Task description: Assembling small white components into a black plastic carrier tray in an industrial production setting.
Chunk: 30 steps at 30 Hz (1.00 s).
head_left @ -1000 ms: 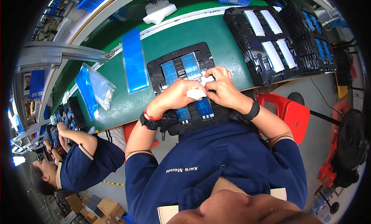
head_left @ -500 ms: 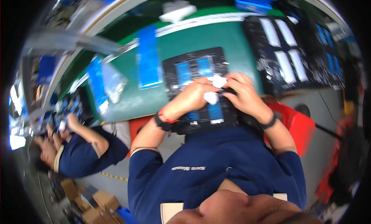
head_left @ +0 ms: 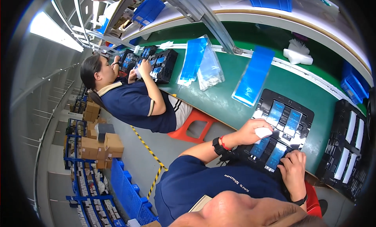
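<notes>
A black tray [head_left: 306, 111] lies before me at the bench's front edge, with several flat panels set in it under shiny blue film. One blue-filmed panel [head_left: 276, 157] sits in the tray's near right slot, beside my right hand. My left hand [head_left: 247, 133] is closed on a crumpled white wipe [head_left: 263, 132] above the tray's left side. My right hand [head_left: 293, 167] has its fingers bent over the tray's near right edge, next to that panel. Its fingertips touch the rim; the thumb is partly hidden.
Another black tray [head_left: 337, 147] with white strips stands at the right. Blue film sheets [head_left: 253, 76] and a clear bag [head_left: 210, 70] lie on the green bench. White foam [head_left: 298, 54] sits at the back. A co-worker [head_left: 129, 103] sits to the left near a red stool [head_left: 196, 127].
My view has swung left, bringing the co-worker and shelves into sight. My hands, close together over the tray's middle before, are now apart; the right is at the near right edge.
</notes>
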Motion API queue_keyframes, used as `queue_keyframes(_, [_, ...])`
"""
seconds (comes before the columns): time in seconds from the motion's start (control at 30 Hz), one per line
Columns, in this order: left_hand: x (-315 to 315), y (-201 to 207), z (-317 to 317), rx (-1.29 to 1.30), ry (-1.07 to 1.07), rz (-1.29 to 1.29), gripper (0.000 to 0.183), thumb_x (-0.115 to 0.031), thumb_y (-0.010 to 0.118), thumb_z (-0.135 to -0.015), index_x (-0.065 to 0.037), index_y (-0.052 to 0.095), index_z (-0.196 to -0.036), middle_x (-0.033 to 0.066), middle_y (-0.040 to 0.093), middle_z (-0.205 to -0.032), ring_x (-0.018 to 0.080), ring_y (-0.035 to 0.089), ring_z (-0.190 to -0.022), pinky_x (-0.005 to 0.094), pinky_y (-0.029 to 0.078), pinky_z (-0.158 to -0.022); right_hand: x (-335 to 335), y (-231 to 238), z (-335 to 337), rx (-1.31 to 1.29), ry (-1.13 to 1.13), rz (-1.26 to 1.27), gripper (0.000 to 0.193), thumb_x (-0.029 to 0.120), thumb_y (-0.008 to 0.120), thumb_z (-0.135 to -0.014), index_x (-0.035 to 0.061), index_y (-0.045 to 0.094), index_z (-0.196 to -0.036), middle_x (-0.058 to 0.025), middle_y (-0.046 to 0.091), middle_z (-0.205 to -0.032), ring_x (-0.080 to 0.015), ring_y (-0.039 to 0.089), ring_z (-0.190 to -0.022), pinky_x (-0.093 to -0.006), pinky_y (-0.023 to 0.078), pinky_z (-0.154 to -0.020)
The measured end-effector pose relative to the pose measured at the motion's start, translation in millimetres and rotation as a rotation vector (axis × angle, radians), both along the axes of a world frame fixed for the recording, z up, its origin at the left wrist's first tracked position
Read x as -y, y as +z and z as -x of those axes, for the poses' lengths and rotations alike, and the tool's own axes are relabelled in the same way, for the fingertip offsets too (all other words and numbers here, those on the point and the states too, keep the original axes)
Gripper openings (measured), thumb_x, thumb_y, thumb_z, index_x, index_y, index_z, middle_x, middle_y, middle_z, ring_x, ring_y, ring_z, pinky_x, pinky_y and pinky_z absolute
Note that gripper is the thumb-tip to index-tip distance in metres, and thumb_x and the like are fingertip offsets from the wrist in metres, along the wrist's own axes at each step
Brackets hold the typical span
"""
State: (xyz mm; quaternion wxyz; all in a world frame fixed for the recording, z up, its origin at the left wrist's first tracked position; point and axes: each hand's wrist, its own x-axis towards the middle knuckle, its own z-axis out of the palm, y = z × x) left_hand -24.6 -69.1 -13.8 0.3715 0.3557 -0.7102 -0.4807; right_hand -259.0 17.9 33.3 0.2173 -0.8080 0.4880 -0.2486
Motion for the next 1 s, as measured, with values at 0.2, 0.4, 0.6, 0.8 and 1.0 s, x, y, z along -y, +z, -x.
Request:
queue_keyframes(0.2, [-4.9,-7.2,5.0,-0.005,0.089,0.119,0.016,0.001,0.068,-0.077,-0.002,0.064,-0.092,0.0074,0.063,-0.084,0.0172,0.061,-0.078,0.027,0.047,-0.069,11.9,2.9,3.4,-0.012,-0.016,-0.01,0.022,0.002,0.074,-0.057,0.0002,0.061,-0.074,-0.0098,0.053,-0.089,-0.0291,0.049,-0.095,-0.042,0.037,-0.087])
queue_keyframes(0.4, [0.0,-5.7,25.7,-0.074,0.154,0.16,0.017,0.001,0.069,-0.077,-0.003,0.063,-0.092,0.0062,0.061,-0.086,0.0169,0.06,-0.079,0.0268,0.047,-0.068,17.5,4.7,17.1,-0.011,-0.126,0.015,0.023,0.002,0.074,-0.056,-0.0003,0.061,-0.075,-0.0108,0.055,-0.088,-0.0305,0.051,-0.096,-0.0422,0.038,-0.086])
queue_keyframes(0.6, [-17.5,10.5,43.8,-0.16,-0.038,-0.362,0.02,-0.004,0.075,-0.073,-0.004,0.061,-0.088,-0.0002,0.061,-0.082,0.0063,0.056,-0.078,0.0236,0.047,-0.068,20.2,8.5,-8.7,0.309,-0.201,-0.053,0.034,0.01,0.077,-0.063,0.0009,0.06,-0.091,-0.0122,0.059,-0.085,-0.0301,0.053,-0.085,-0.0377,0.04,-0.079])
queue_keyframes(0.8, [-31.7,14.6,46.2,-0.134,-0.106,-0.326,0.023,-0.006,0.077,-0.071,-0.005,0.058,-0.084,-0.0008,0.058,-0.079,0.0053,0.054,-0.073,0.0234,0.045,-0.062,13.4,-4.6,-17.9,0.536,-0.249,-0.1,0.015,0.005,0.074,-0.068,0.0022,0.059,-0.073,-0.0097,0.059,-0.073,-0.0243,0.054,-0.07,-0.0327,0.042,-0.067])
queue_keyframes(1.0, [-16.3,32.0,12.7,0.036,-0.308,-0.172,0.019,-0.008,0.077,-0.072,-0.005,0.062,-0.084,0.002,0.061,-0.078,0.0102,0.058,-0.071,0.0259,0.046,-0.062,1.0,-7.0,3.2,0.731,-0.339,-0.227,0.009,0.001,0.069,-0.075,-0.0003,0.061,-0.073,-0.0047,0.06,-0.07,-0.0121,0.055,-0.069,-0.0252,0.043,-0.064])
